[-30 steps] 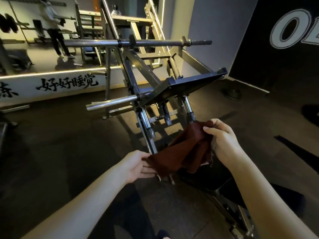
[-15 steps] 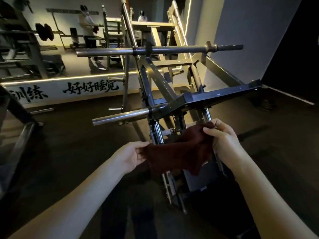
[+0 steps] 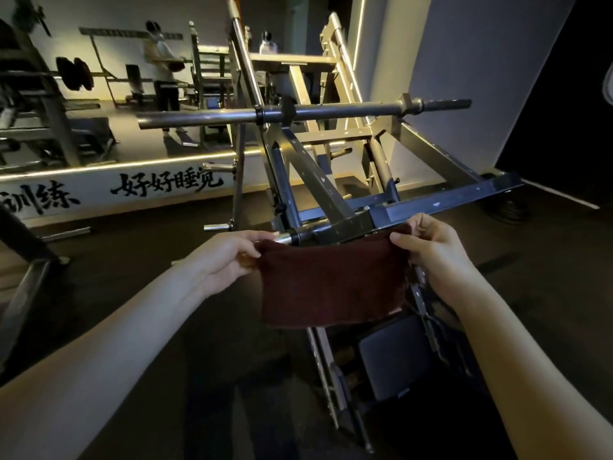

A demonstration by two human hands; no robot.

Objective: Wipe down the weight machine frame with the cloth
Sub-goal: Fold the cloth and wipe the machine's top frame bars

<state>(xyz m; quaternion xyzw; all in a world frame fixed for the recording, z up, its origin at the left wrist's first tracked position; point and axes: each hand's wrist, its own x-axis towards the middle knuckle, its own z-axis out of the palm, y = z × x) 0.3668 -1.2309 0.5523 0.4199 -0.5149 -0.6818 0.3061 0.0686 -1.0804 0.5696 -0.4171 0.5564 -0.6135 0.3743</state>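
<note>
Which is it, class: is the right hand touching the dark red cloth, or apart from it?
Touching. The head view shows the right hand pinching the upper right corner of the cloth between thumb and fingers.

Dim room, bright glow from far mirror wall, dark floor, wide-angle bending at edges

I see the cloth [image 3: 333, 283], a dark maroon towel, spread flat between my left hand [image 3: 222, 257] and my right hand [image 3: 434, 244]. Its top corners are pinched at the fingertips and the rest hangs straight below them. The frame [image 3: 441, 202] stands just beyond my fingers: slanted grey steel bars and a dark flat beam rising rightward from above my right fingers. The cloth's top edge overlaps the beam's underside; I cannot tell if they touch.
</note>
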